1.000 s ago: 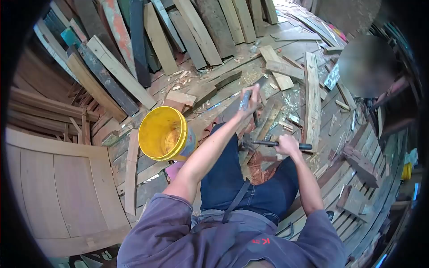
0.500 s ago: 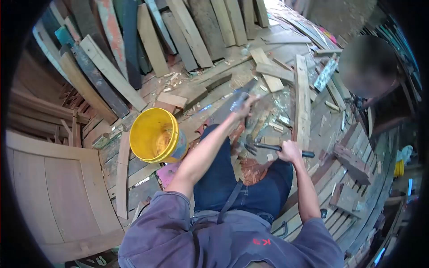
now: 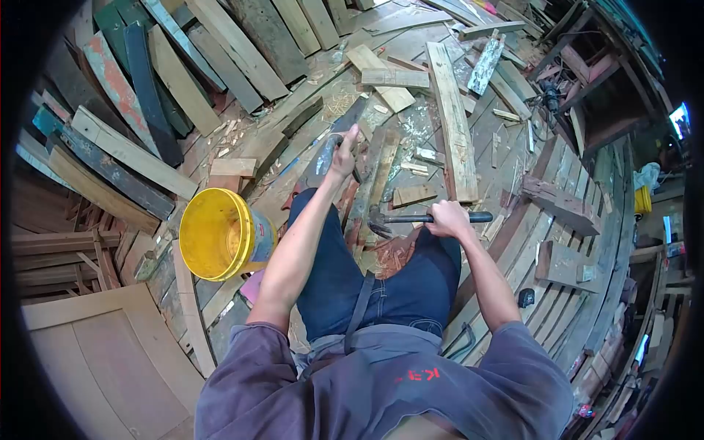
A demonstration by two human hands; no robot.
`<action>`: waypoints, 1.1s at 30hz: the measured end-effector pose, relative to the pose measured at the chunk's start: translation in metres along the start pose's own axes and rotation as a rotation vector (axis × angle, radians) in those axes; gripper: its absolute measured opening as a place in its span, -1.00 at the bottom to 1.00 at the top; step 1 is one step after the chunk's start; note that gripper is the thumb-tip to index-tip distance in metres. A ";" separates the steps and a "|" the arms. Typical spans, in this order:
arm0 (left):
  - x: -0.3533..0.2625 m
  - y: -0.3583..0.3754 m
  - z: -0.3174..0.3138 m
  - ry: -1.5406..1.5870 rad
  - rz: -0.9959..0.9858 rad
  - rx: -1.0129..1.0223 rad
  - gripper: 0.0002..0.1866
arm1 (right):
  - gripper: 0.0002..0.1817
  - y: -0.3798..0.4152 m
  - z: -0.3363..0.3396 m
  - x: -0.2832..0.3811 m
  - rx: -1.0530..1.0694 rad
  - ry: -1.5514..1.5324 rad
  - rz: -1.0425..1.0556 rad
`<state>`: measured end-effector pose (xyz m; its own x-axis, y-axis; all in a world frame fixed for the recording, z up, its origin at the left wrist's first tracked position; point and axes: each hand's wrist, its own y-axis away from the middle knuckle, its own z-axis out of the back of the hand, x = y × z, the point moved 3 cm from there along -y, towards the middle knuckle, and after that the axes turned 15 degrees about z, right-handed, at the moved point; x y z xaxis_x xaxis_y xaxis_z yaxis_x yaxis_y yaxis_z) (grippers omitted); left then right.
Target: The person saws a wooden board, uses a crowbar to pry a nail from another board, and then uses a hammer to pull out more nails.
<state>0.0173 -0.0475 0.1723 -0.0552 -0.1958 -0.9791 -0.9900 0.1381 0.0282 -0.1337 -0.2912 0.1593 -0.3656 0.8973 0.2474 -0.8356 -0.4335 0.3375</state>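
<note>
My right hand is wrapped round the black handle of a claw hammer, held sideways with its head to the left, over my lap. Ahead of my left knee, my left hand has its fingers curled and its thumb raised. A dark piece shows just below that hand, but I cannot tell what it is. The hand overlaps a long dark saw-like blade on the floor. Between my legs lie a narrow plank and a reddish-brown wood piece.
A yellow bucket stands left of my left leg. Boards lean in a row at the upper left. A long plank and offcuts litter the floor ahead. Wood blocks rest on slats at right; a panelled door lies lower left.
The view has swung to the right, so the bucket and boards sit further left. The hammer stays in my right hand, now more level. My left thumb now points up.
</note>
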 end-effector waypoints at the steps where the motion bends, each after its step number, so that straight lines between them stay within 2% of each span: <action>1: 0.005 -0.001 -0.003 -0.019 -0.024 -0.039 -0.43 | -0.74 0.000 -0.001 0.001 -0.003 0.000 -0.002; 3: 0.010 -0.002 -0.010 -0.204 -0.261 -0.187 -0.45 | -0.74 -0.001 -0.004 0.000 -0.012 -0.010 0.003; 6: 0.020 -0.021 -0.011 -0.209 -0.051 -0.090 -0.42 | -0.74 -0.010 -0.012 -0.004 -0.008 0.001 0.034; 10: 0.018 -0.036 -0.025 -0.342 -0.150 -0.092 -0.40 | -0.73 -0.026 -0.010 0.000 0.046 -0.004 0.097; 13: 0.018 -0.041 -0.033 -0.373 -0.063 -0.073 -0.40 | -0.73 -0.041 -0.001 0.003 0.050 0.030 0.193; 16: -0.005 -0.031 -0.045 -0.454 -0.185 -0.077 -0.41 | -0.75 -0.060 0.005 0.001 -0.004 0.084 0.319; 18: -0.012 -0.026 -0.052 -0.524 -0.259 -0.099 -0.40 | -0.78 -0.079 0.004 -0.011 -0.093 0.127 0.182; 19: -0.011 -0.025 -0.054 -0.525 -0.223 -0.108 -0.39 | -0.79 -0.083 0.004 -0.013 -0.133 0.145 0.113; 22: -0.012 -0.026 -0.060 -0.536 -0.144 -0.098 -0.36 | -0.79 -0.091 0.010 -0.008 -0.165 0.229 0.207; 25: -0.010 -0.022 -0.063 -0.522 -0.191 -0.037 -0.34 | -0.76 -0.080 0.015 0.010 0.045 0.223 0.290; 29: -0.007 -0.022 -0.061 -0.493 -0.195 -0.056 -0.35 | -0.77 -0.059 0.021 0.024 0.023 0.253 0.363; 33: -0.006 -0.021 -0.052 -0.485 -0.253 -0.090 -0.36 | -0.79 -0.056 0.023 0.014 0.024 0.248 0.335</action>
<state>0.0322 -0.0998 0.1882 0.2308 0.2605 -0.9375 -0.9730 0.0574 -0.2236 -0.0828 -0.2565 0.1647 -0.7056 0.6980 0.1221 -0.6450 -0.7041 0.2972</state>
